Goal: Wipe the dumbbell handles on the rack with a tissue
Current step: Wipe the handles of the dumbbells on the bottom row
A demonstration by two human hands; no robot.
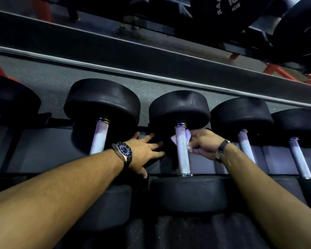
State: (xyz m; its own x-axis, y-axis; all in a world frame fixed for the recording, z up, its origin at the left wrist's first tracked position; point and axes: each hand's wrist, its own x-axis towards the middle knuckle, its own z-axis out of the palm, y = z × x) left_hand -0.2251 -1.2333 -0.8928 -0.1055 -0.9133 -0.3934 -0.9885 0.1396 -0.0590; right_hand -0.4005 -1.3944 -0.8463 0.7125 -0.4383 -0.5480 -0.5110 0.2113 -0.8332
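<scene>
The scene is dim, with a cool bluish cast over everything. Light falls from above and somewhat behind the viewer: it catches the tops of the forearms and the backs of the hands (pixel 147 151), and puts a bright sheen on the knurled dumbbell handles (pixel 182 151) and small blue glints on their collars. The black dumbbell heads (pixel 180 107) swallow most of the light and show only soft grey highlights on their upper curves. Deep shadow fills the gaps between the weights and the lower edge of the frame. The rack rail (pixel 151 74) bows with wide-angle distortion, and the weight plates (pixel 294 29) at top right are smeared and soft. The centre is fairly sharp.
</scene>
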